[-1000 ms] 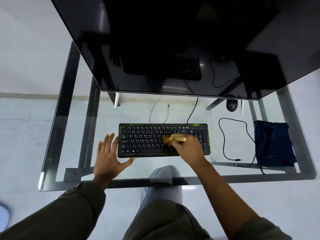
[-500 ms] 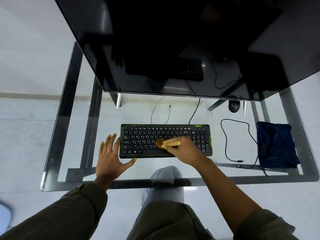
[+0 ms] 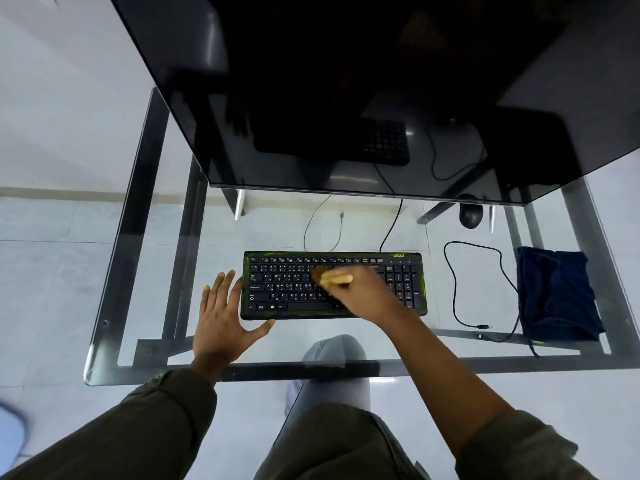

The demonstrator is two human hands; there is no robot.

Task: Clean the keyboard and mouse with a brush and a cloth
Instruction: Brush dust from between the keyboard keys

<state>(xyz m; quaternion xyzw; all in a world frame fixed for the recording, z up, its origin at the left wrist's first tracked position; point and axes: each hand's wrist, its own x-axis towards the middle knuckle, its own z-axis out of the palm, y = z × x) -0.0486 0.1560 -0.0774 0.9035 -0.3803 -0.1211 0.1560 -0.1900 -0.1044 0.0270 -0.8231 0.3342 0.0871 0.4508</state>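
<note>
A black keyboard (image 3: 287,289) with green trim lies on the glass desk (image 3: 145,258). My right hand (image 3: 367,292) grips a wooden-handled brush (image 3: 332,277), its bristles on the middle keys; the hand is blurred. My left hand (image 3: 223,317) lies flat on the glass with fingers spread, touching the keyboard's left edge and front left corner. A black mouse (image 3: 470,215) sits far right under the monitor's edge. A dark blue cloth (image 3: 557,296) lies crumpled at the right of the desk.
A large dark monitor (image 3: 346,91) overhangs the back of the desk. A looped black cable (image 3: 453,282) lies between the keyboard and the cloth, and thinner cables run behind the keyboard. My knees show under the glass near the front edge.
My right hand has swept the brush leftward along the keys and now up toward the upper rows. My left hand stays flat at the keyboard's left end.
</note>
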